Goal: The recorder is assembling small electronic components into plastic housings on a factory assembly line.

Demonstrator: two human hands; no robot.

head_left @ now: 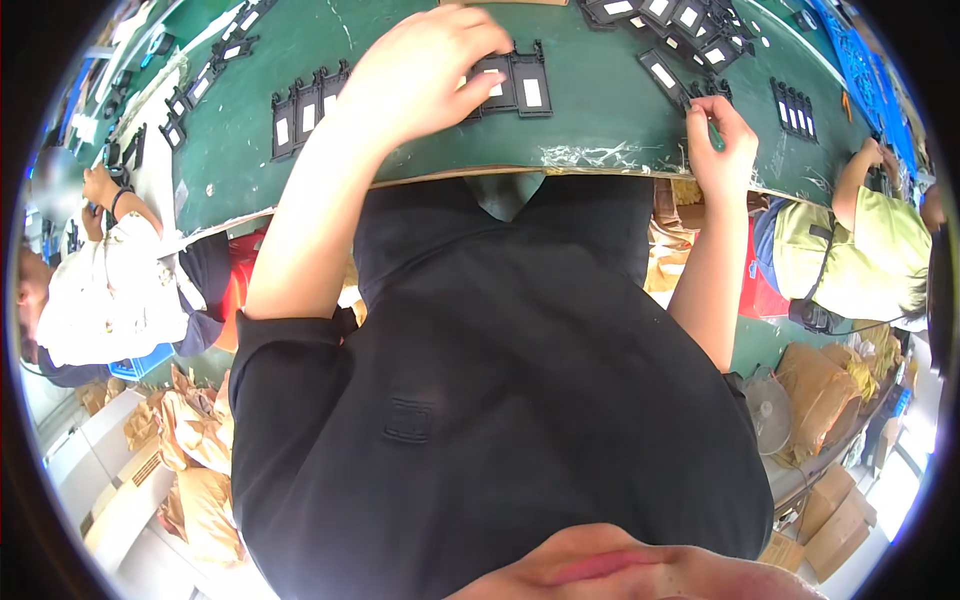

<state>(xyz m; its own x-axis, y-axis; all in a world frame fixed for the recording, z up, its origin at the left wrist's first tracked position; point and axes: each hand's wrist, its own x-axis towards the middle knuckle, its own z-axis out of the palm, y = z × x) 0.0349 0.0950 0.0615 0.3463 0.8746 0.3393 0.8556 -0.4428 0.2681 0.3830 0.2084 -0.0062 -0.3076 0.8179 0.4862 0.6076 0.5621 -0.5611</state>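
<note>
My left hand (430, 75) reaches over a row of flat black plastic parts with white rectangles (533, 88). Its thumb and forefinger close around one black part (490, 68) at the row's left end, and the hand covers much of that part. To the right, my right hand (725, 145) pinches the near end of another black plastic part (662, 74) with a white rectangle, which slants away to the far left. Another small black piece (722, 90) shows just behind the fingers of that hand.
A row of black parts (300, 112) lies left of my left forearm, and a smaller row (795, 110) at the right. A loose heap (690, 25) lies at the far right of the green table (600, 120). Co-workers sit on the left (110, 290) and right (850, 245).
</note>
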